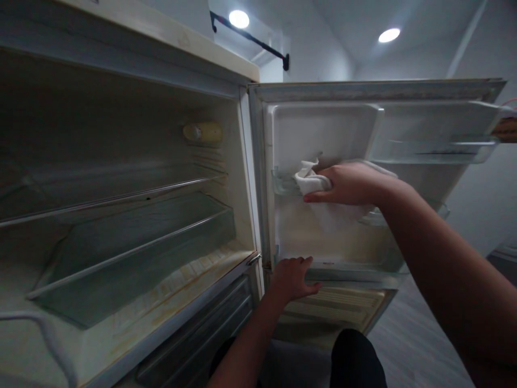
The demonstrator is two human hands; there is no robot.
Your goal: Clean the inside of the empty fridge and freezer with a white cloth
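Observation:
My right hand [349, 183] grips a white cloth [313, 180] at the middle shelf of the open refrigerator door [323, 129]. Part of the cloth bunches past the thumb, and a paler, blurred part hangs below the hand. Lower down, my left hand [294, 277] has its fingers apart and holds nothing. It is near the bottom door shelf [355, 274]; whether it touches the shelf I cannot tell. Clear plastic shelves [436, 151] run across the door's inner side.
On the left stands the refrigerator's interior, with a glass shelf [121, 202], a clear drawer [141, 264] and yellowish stains on its floor [169, 302]. A lower compartment door [343, 304] also stands open. My knee [357, 358] is at the bottom. A black bar [250, 37] is above.

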